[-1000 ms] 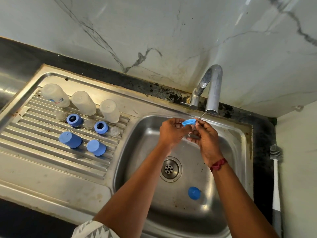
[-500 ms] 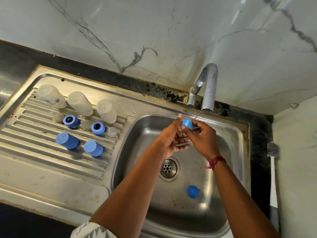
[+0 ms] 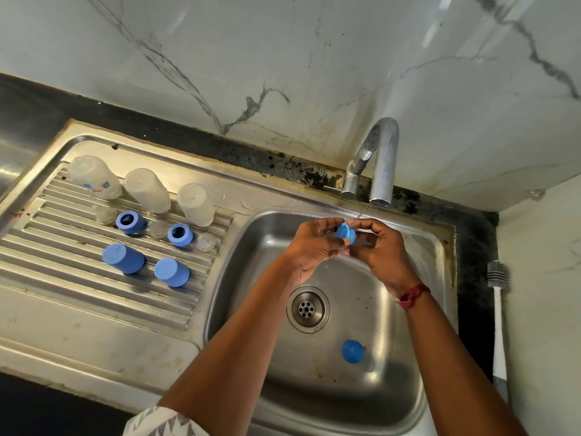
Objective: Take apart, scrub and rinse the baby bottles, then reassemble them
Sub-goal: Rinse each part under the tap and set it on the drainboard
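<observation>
Blue plastic sits between the two hands: a small blue piece (image 3: 345, 234) is held over the back of the sink basin (image 3: 251, 278), just below the mouth of the tap (image 3: 379, 158). We see the left hand (image 3: 314, 245) with its fingers curled round the piece from the left. The right hand (image 3: 382, 250) is closed into a pinch against the piece's other side. A thin metal stem (image 3: 361, 215) sticks up out of that pinch toward the spout; the fingers hide its lower end, so we cannot tell what is on it. A red thread (image 3: 412, 295) is tied round the right wrist.

Lower in the basin, right of the drain (image 3: 308, 309), a blue cap (image 3: 352, 351) lies by itself on the steel. On the ribbed drainboard (image 3: 63, 278) to the left we count three cloudy bottles (image 3: 147, 190) standing mouth down in a row along the back. In front of them sit three clear teats (image 3: 158, 228), and between the teats two blue rings (image 3: 180, 235) with their holes upward. Nearer to us two blue covers (image 3: 123, 258) stand closed end up, well apart from the basin. A white bottle brush (image 3: 499, 309) rests beside the sink's right edge, with its bristle end the farther from us
</observation>
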Demonstrator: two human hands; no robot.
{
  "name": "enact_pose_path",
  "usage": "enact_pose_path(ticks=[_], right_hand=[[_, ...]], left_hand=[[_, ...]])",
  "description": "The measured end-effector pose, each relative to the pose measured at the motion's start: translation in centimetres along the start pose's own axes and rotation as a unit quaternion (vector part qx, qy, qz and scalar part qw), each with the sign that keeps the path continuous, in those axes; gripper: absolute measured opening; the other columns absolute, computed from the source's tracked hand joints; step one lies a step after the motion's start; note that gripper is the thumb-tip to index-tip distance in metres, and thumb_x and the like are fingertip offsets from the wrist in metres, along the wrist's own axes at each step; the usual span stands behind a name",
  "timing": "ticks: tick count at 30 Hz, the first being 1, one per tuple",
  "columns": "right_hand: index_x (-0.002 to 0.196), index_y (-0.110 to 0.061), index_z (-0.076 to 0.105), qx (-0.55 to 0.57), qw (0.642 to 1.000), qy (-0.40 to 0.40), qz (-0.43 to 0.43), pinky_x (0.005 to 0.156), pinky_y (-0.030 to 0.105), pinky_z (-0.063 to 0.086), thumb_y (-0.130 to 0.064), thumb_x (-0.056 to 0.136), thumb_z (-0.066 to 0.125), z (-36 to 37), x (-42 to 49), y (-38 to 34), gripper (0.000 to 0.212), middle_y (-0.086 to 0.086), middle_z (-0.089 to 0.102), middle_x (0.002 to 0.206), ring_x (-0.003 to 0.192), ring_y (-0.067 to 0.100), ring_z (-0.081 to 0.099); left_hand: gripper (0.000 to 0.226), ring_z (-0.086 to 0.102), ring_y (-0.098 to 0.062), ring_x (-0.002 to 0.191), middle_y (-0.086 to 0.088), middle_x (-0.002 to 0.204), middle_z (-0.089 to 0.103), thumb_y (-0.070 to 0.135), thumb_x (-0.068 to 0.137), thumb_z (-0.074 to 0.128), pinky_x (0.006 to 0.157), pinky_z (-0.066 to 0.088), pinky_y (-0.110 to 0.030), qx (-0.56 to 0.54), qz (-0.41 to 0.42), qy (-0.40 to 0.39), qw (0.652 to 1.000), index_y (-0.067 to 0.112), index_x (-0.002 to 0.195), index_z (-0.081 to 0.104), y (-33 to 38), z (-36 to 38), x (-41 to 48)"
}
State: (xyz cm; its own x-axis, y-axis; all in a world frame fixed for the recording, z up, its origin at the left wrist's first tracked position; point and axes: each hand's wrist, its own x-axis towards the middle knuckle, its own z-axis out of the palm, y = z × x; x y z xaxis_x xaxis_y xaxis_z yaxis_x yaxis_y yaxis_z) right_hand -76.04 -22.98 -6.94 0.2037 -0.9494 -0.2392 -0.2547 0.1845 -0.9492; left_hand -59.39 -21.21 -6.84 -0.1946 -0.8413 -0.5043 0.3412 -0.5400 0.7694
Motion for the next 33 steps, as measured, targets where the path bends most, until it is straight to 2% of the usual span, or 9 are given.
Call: enact_pose_path(ticks=[3,7,11,13,18,23,28,30,33], right_hand=[[0.108,-0.019,0.066,0.064,0.998,0.006,0.01,0.092,0.049,0.056,0.004,0.076,0.078,0.1,-0.1,0.0,0.042,0.008,0.07,0.116,0.109,0.028,0.067],[0.115,-0.012,0.064,0.158,0.986,0.001,0.046,0.088,0.045,0.056,-0.016,0.089,0.067,1.4,-0.2,-0.8,0.027,0.011,0.07,0.114,0.104,0.031,0.067],[0.124,-0.005,0.058,0.263,0.958,0.003,0.115,0.069,0.034,0.06,-0.028,0.104,0.044,2.8,-0.3,-1.6,0.034,0.016,0.069,0.098,0.076,0.021,0.069],[0.123,-0.003,0.057,0.303,0.944,-0.01,0.128,0.065,0.032,0.06,-0.033,0.103,0.044,3.0,-0.5,-1.7,0.039,0.017,0.07,0.093,0.07,0.02,0.069],[0.112,-0.01,0.062,0.36,0.929,0.035,0.082,0.081,0.037,0.061,-0.009,0.081,0.068,3.0,-1.2,-1.9,0.032,0.019,0.066,0.113,0.101,0.033,0.069],[0.107,-0.015,0.066,0.269,0.958,0.093,0.036,0.089,0.04,0.058,0.017,0.076,0.069,2.4,-2.1,-1.5,0.045,0.014,0.065,0.123,0.115,0.031,0.064],[0.111,-0.012,0.067,0.329,0.94,0.064,0.062,0.08,0.032,0.06,-0.013,0.091,0.064,2.3,-4.1,-1.7,0.02,0.018,0.069,0.113,0.098,0.028,0.07],[0.106,-0.016,0.069,0.247,0.963,0.073,0.074,0.071,0.029,0.06,-0.014,0.09,0.068,2.6,-5.0,-1.2,0.016,0.017,0.071,0.109,0.091,0.025,0.071],[0.104,-0.024,0.07,0.055,0.994,0.068,0.066,0.072,0.027,0.058,-0.004,0.08,0.078,2.7,-6.4,0.2,0.033,0.003,0.073,0.106,0.095,0.019,0.071]], left_hand=[[0.042,0.067,-0.022,0.108,-0.01,0.121,0.07,0.004,0.087,0.072,0.096,0.051,-0.04,-0.009,0.01,0.011,1.0,0.007,0.127,0.063,0.2,0.0,-0.3],[0.034,0.064,-0.022,0.113,-0.007,0.116,0.072,0.028,0.094,0.068,0.092,0.05,-0.04,-0.005,0.005,0.076,0.997,0.014,0.125,0.065,0.0,0.0,-0.5],[0.037,0.066,-0.021,0.105,-0.01,0.114,0.071,0.04,0.099,0.057,0.092,0.052,-0.043,-0.02,-0.002,0.146,0.989,0.007,0.115,0.066,-0.5,-0.8,-0.8],[0.034,0.066,-0.026,0.109,-0.012,0.114,0.071,0.038,0.099,0.057,0.094,0.052,-0.045,-0.017,-0.006,0.163,0.986,0.009,0.112,0.066,-0.8,-1.5,-1.1],[0.028,0.067,-0.02,0.104,-0.006,0.112,0.071,0.033,0.098,0.06,0.086,0.052,-0.038,-0.013,-0.016,0.173,0.985,0.015,0.118,0.064,-0.9,-2.2,-2.4],[0.025,0.067,-0.021,0.105,-0.004,0.111,0.072,0.034,0.097,0.061,0.091,0.052,-0.041,0.017,-0.002,0.147,0.989,0.018,0.115,0.064,-0.3,-1.4,-3.6],[0.006,0.064,-0.016,0.091,-0.004,0.102,0.07,0.023,0.097,0.062,0.079,0.049,-0.034,0.077,0.009,0.123,0.989,0.022,0.103,0.064,0.1,-0.4,-4.7],[0.015,0.063,-0.012,0.081,-0.002,0.095,0.068,0.016,0.096,0.063,0.068,0.047,-0.026,0.102,0.009,0.123,0.987,0.018,0.112,0.064,-0.3,-0.2,-5.2],[0.028,0.059,-0.011,0.072,-0.003,0.092,0.065,0.005,0.094,0.061,0.054,0.043,-0.019,0.151,0.008,0.142,0.978,0.008,0.122,0.061,-1.2,-0.4,-6.3]])
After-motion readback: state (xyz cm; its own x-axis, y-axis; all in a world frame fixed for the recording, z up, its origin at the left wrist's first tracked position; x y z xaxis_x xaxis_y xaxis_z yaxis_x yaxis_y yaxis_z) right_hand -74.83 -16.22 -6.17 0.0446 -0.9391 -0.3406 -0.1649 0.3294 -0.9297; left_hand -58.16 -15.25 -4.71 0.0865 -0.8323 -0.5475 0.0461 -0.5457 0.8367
